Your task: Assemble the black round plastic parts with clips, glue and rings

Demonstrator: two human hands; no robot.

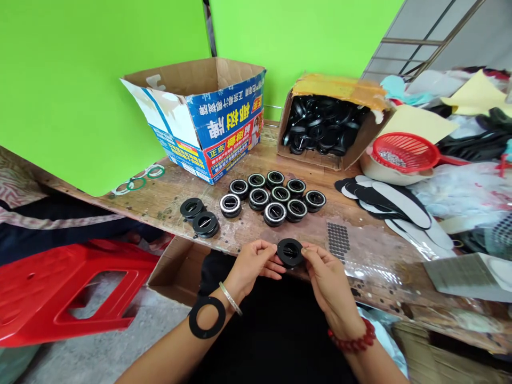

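Both hands hold one black round plastic cap (290,252) at the near edge of the wooden table (168,197). My left hand (254,264) pinches its left rim and my right hand (326,277) its right rim. A flat black ring (207,317) lies on my left forearm. Beyond the hands stand several finished caps with silver rims (274,198) in a cluster, and two stacks of plain black caps (199,216) to their left.
An open printed cardboard box (208,117) stands at the back. A tipped box full of black caps (326,125) lies to its right. A red strainer (404,152), black and white insoles (394,202), a sheet of black dots (338,239) and a red stool (68,290) are nearby.
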